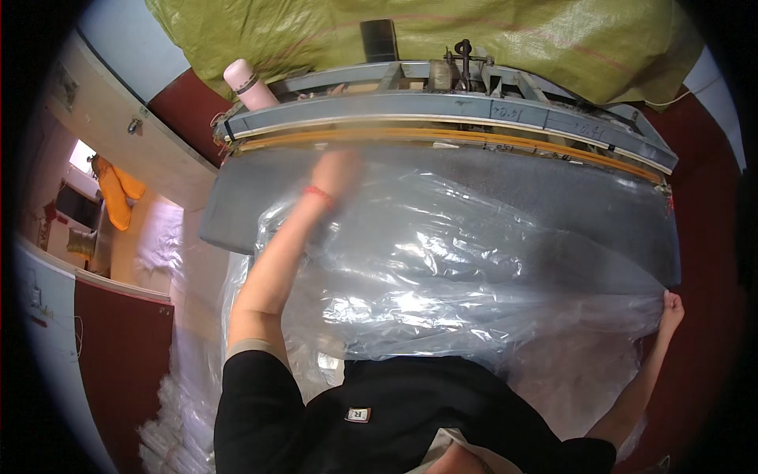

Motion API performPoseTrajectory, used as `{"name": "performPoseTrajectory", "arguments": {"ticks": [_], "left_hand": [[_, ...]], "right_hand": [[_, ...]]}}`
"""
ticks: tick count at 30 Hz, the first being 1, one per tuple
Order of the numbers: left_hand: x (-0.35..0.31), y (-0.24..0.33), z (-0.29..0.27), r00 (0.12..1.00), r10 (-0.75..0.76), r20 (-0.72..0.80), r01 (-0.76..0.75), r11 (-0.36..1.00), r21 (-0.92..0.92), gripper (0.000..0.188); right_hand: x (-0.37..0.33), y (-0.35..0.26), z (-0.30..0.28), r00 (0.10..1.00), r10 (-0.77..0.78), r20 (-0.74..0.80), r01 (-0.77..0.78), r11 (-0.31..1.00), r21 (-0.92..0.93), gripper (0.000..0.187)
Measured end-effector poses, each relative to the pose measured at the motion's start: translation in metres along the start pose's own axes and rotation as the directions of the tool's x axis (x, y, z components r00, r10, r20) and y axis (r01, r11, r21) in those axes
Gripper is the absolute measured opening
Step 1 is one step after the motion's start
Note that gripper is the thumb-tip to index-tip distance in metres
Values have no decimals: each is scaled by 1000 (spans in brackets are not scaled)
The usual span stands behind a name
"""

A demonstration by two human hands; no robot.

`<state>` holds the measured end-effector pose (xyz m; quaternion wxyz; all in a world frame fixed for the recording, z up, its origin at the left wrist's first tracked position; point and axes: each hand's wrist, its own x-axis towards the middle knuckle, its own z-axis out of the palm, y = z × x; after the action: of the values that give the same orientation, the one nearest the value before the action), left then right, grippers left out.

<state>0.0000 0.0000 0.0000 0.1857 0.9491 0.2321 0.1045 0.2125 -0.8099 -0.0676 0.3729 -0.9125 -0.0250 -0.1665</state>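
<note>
A wide sheet of clear plastic film (pixel 474 245) lies wrinkled and shiny over a dark grey padded table (pixel 616 197) and hangs down toward my body. Far to the right, my right hand (pixel 673 310) is closed on the film's edge and draws it taut into folds. My left hand (pixel 335 174), with a red string at the wrist, is over the far left part of the table, near the machine's bar. Motion smears its fingers, so their pose and anything in them cannot be made out.
Behind the table runs a long grey metal frame (pixel 379 107) with orange strips (pixel 379 134) along its near side. A pink bottle (pixel 249 84) leans at its left end. Yellow-green sheeting (pixel 505 39) hangs behind. More film (pixel 189 419) is heaped at lower left, near an open doorway.
</note>
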Motion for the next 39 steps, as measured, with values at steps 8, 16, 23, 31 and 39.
{"name": "performPoseTrajectory", "arguments": {"ticks": [8, 16, 23, 31, 39], "left_hand": [[-28, 11, -2, 936, 94, -340, -110, 993, -29, 17], [-9, -7, 4, 938, 107, -329, -162, 976, -147, 11], [4, -7, -37, 757, -481, -441, -159, 520, -839, 12], [49, -121, 1, 729, -490, -478, -164, 553, -817, 11], [53, -108, 3, 653, -561, -509, -135, 575, -807, 20]], "right_hand": [[-16, 5, 0, 999, 8, -34, -5, 995, 96, 21], [32, -13, 11, 972, -41, -232, 31, 998, -46, 23], [93, -145, 121, 930, 170, -326, -24, 912, 409, 22], [139, -180, 233, 971, 3, -237, 117, 864, 489, 18], [141, -186, 238, 932, 28, -363, 102, 937, 334, 18]]}}
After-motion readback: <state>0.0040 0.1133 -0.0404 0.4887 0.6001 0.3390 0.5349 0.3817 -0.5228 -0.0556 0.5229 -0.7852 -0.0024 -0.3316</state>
